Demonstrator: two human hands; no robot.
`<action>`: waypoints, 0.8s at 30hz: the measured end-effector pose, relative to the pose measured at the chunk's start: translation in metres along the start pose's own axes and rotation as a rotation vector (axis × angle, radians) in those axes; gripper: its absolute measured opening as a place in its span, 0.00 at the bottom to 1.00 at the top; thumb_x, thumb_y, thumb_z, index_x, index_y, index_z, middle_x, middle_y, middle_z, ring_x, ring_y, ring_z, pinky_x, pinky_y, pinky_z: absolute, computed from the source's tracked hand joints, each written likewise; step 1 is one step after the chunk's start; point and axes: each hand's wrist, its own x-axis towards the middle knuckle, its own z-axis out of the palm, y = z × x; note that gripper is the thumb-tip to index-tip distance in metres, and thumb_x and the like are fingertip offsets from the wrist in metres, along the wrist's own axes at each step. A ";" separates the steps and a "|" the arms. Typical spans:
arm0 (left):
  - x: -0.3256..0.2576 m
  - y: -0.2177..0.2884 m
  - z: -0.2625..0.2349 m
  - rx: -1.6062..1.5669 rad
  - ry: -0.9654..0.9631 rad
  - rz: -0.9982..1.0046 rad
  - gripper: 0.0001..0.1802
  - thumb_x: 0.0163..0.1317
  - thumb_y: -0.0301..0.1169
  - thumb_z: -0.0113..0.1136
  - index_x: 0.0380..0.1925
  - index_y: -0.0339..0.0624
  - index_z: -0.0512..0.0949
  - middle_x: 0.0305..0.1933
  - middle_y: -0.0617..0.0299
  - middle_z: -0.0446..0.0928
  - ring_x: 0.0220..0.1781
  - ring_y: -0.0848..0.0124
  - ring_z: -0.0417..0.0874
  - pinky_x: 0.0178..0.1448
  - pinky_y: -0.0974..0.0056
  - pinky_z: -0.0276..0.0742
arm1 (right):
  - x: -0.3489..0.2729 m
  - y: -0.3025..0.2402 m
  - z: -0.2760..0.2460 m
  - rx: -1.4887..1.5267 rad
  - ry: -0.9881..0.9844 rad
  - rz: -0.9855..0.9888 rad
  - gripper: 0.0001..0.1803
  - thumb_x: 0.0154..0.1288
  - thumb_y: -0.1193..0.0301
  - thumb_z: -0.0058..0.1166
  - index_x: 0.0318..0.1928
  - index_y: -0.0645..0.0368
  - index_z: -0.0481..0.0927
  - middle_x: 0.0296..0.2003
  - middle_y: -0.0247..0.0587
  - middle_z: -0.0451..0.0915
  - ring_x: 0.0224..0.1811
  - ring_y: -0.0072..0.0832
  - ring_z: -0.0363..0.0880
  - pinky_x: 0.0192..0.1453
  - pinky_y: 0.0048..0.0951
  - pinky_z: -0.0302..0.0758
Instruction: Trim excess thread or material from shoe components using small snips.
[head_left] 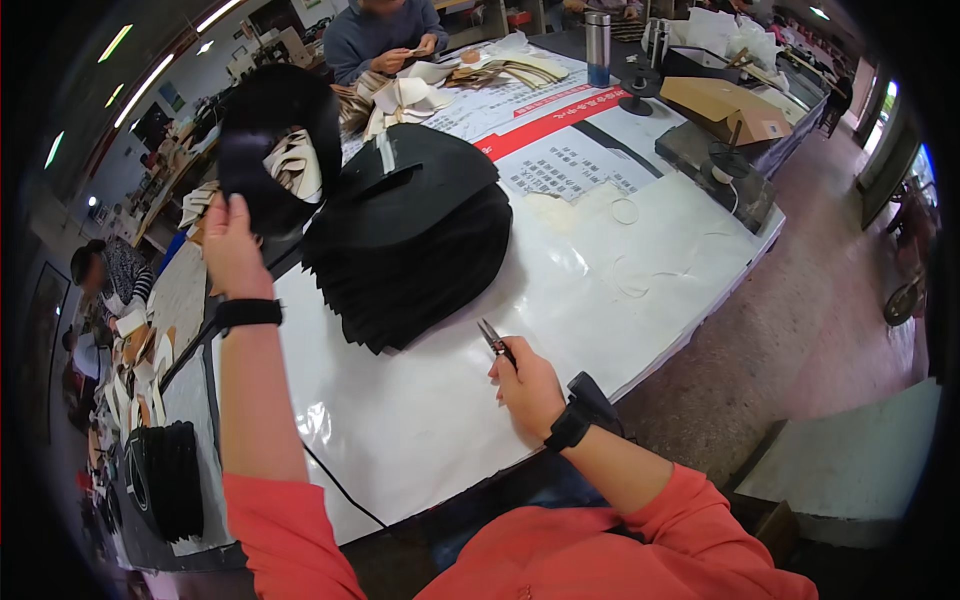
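My left hand (pixel 235 245) is raised at the left and pinches the lower edge of a glossy black curved leather-like piece (pixel 262 105). Pale strips behind show through the gap in that piece. Just right of it, a thick stack of matching black pieces (pixel 415 240) lies on the white-covered table, a light strip on its top. My right hand (pixel 527 385) rests low near the table's front edge, closed around small thread snips (pixel 492 338). Their pointed blades face up toward the stack without touching it.
Across the table (pixel 590 290), a person (pixel 385 40) handles pale pieces beside a heap of cream strips (pixel 405 95). A steel flask (pixel 598 48), a dark spool stand (pixel 636 95) and a cardboard box (pixel 725 105) stand at the far right. Another black stack (pixel 172 480) sits lower left. Loose threads lie about.
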 end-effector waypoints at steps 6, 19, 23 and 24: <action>-0.036 0.083 -0.047 0.409 0.078 0.377 0.16 0.77 0.30 0.55 0.60 0.35 0.78 0.52 0.61 0.84 0.50 0.75 0.84 0.58 0.69 0.78 | 0.002 0.002 0.000 0.133 0.066 0.094 0.14 0.76 0.72 0.45 0.58 0.61 0.72 0.33 0.41 0.82 0.23 0.25 0.79 0.29 0.30 0.77; -0.348 0.062 -0.076 0.870 -0.985 0.208 0.19 0.56 0.21 0.62 0.48 0.50 0.85 0.58 0.64 0.83 0.63 0.61 0.81 0.69 0.48 0.70 | 0.041 -0.073 -0.045 -0.095 0.249 -0.255 0.15 0.73 0.63 0.57 0.40 0.66 0.82 0.26 0.28 0.73 0.28 0.15 0.66 0.32 0.23 0.65; -0.367 0.063 -0.080 0.887 -0.884 0.105 0.20 0.56 0.19 0.64 0.49 0.48 0.84 0.61 0.63 0.82 0.66 0.58 0.79 0.72 0.47 0.67 | 0.050 -0.100 -0.034 -0.367 -0.067 -0.357 0.20 0.69 0.60 0.62 0.29 0.65 0.78 0.21 0.31 0.73 0.26 0.19 0.68 0.31 0.28 0.67; -0.370 0.062 -0.080 0.876 -0.853 0.091 0.20 0.55 0.19 0.64 0.49 0.48 0.84 0.61 0.63 0.82 0.66 0.57 0.78 0.73 0.46 0.65 | 0.057 -0.091 -0.023 -0.412 -0.157 -0.371 0.21 0.67 0.57 0.63 0.29 0.65 0.79 0.20 0.36 0.74 0.24 0.21 0.69 0.32 0.29 0.69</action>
